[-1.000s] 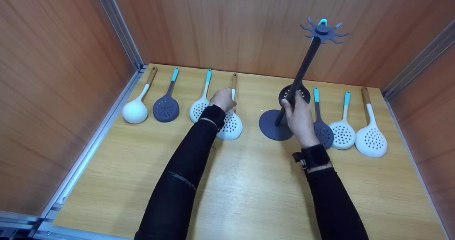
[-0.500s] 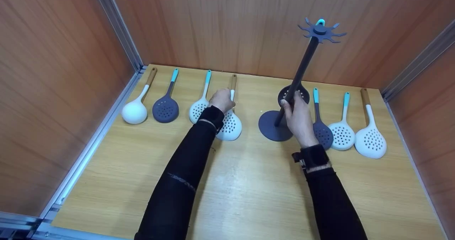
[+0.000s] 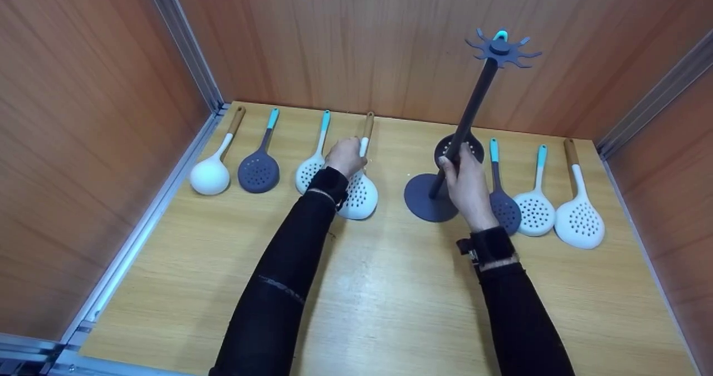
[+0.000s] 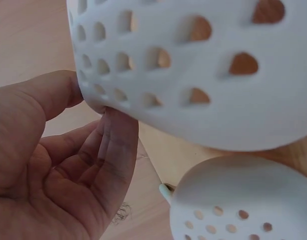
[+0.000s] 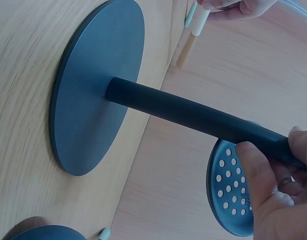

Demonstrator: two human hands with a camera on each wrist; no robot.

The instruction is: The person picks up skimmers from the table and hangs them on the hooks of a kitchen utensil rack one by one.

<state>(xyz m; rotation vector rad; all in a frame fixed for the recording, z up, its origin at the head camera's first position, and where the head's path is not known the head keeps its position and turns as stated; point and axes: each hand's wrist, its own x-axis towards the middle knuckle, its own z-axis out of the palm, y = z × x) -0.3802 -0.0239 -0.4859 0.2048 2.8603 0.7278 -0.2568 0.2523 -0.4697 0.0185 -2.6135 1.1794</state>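
Note:
My left hand [image 3: 345,157] pinches a white slotted utensil [image 3: 361,198] with a wooden handle; in the left wrist view thumb and fingers [image 4: 118,150] grip the edge of its perforated head [image 4: 158,60]. My right hand [image 3: 470,186] grips the pole of a dark stand [image 3: 478,100], whose round base [image 3: 429,198] rests on the table. A dark perforated utensil [image 3: 474,147] hangs behind the pole from the hooked top [image 3: 499,47]. In the right wrist view the fingers [image 5: 258,170] wrap the pole [image 5: 183,112].
Left of my left hand lie a white ladle [image 3: 210,175], a dark slotted utensil [image 3: 259,171] and a white perforated one [image 3: 309,170]. To the right lie a dark one [image 3: 506,211] and two white ones [image 3: 536,213]. Wooden panels [image 3: 362,42] enclose the table [image 3: 379,298].
The wooden handle of the white utensil at my left hand has tilted slightly and shifted a little to the right. My right hand keeps its grip on the pole.

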